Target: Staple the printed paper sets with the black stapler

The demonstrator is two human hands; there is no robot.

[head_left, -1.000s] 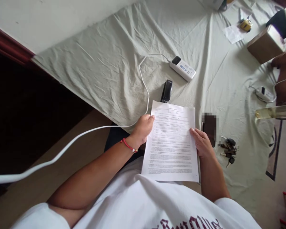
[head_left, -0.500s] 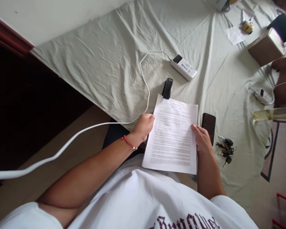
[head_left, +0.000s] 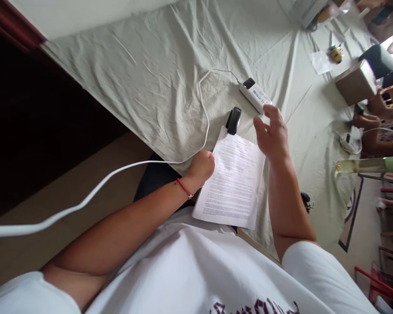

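Observation:
My left hand (head_left: 201, 168) is closed on the left edge of a stack of printed papers (head_left: 234, 181), which rests partly on the table's near edge. A black stapler (head_left: 233, 121) sits at the top left corner of the stack, overlapping the sheets. My right hand (head_left: 272, 133) is off the papers, raised beyond their upper right side with thumb and fingers apart, holding nothing. It hovers between the stapler and a white power bank (head_left: 257, 96), whose near end it partly covers. Whether its fingertips touch the power bank I cannot tell.
A white cable (head_left: 124, 167) runs from the power bank past my left hand. Keys (head_left: 306, 201) lie beside my right forearm, mostly hidden. Further right are a cardboard box (head_left: 355, 83), a bottle (head_left: 363, 165) and another person's hand (head_left: 368, 121). The table's cloth (head_left: 150, 78) is wrinkled.
My right hand has let go of the papers' right edge and moved up and away, opening near the power bank. The phone is now hidden behind my arm. My left hand keeps its hold.

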